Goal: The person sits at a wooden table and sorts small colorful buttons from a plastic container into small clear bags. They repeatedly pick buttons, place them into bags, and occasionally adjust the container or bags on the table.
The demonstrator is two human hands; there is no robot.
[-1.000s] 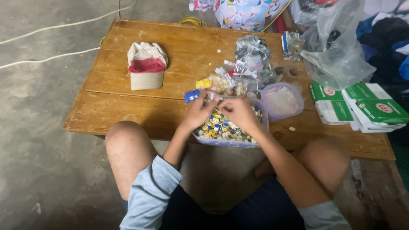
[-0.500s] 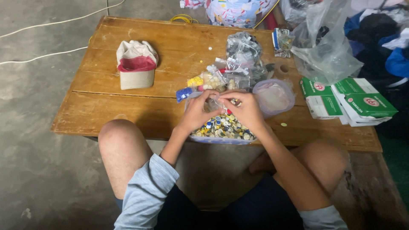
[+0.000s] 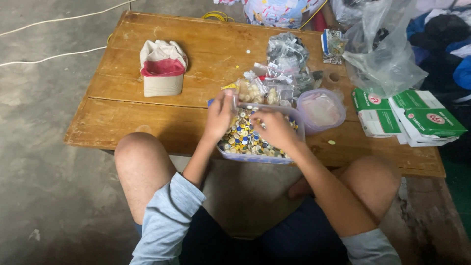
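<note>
A clear plastic tub (image 3: 255,158) full of several small round yellow, blue and white pieces sits at the near edge of a low wooden table (image 3: 147,122). My left hand (image 3: 219,117) is over the tub's left side, fingers pinched around something small that I cannot make out. My right hand (image 3: 274,128) lies over the middle of the tub, fingers curled down among the pieces, pinching a small item. Just behind the tub lie small clear bags (image 3: 265,88) of similar pieces.
A round plastic container (image 3: 320,110) stands right of the tub. A red-and-white cap (image 3: 162,68) lies at the table's left. Green-and-white boxes (image 3: 417,118) and a big clear bag (image 3: 387,59) are at the right. My bare knees flank the table edge. White cables cross the concrete floor.
The view shifted slightly. My left hand rose to the tub's left rim, and my right hand has moved lower into the pieces. The small blue item by the tub is now hidden.
</note>
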